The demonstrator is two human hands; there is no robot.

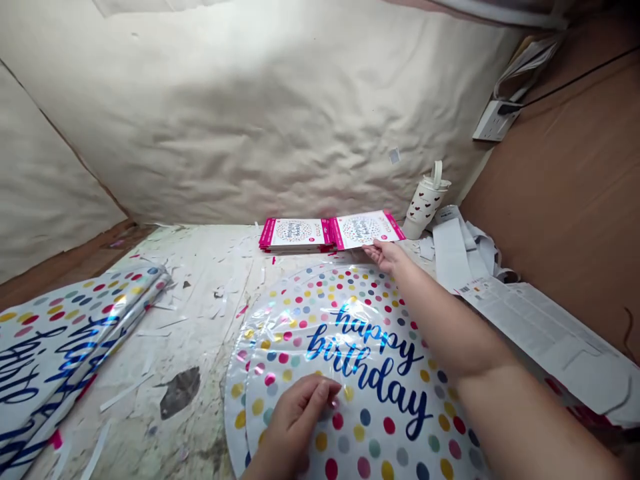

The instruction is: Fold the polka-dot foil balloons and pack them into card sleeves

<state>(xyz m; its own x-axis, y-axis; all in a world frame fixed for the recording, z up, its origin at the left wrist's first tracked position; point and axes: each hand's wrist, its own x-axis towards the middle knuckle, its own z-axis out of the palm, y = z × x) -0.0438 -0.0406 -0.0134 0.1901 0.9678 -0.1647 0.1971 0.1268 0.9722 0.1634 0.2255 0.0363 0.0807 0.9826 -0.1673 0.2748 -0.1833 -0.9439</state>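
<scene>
Flat, round foil balloons [300, 347] lie overlapped before me, white with coloured dots and blue "happy birthday" lettering. My left hand [305, 417] rests over the top one, fingers curled and thumb against the forefinger; whatever may be between them is hidden. Stretched out to the back, my right hand [384, 255] pinches the near edge of a pink-and-white printed card [367, 229] showing the same balloon design. That card lies partly against a stack of similar printed cards [296, 233] on its left.
More folded foil balloons [75, 347] lie at the left. A white tumbler with a handle [425, 203] stands at the back right, beside strips of white card [450, 243]. Flattened white cardboard [540, 340] runs along the right wall, under a power socket [496, 121]. Paper scraps litter the worn tabletop [200, 313].
</scene>
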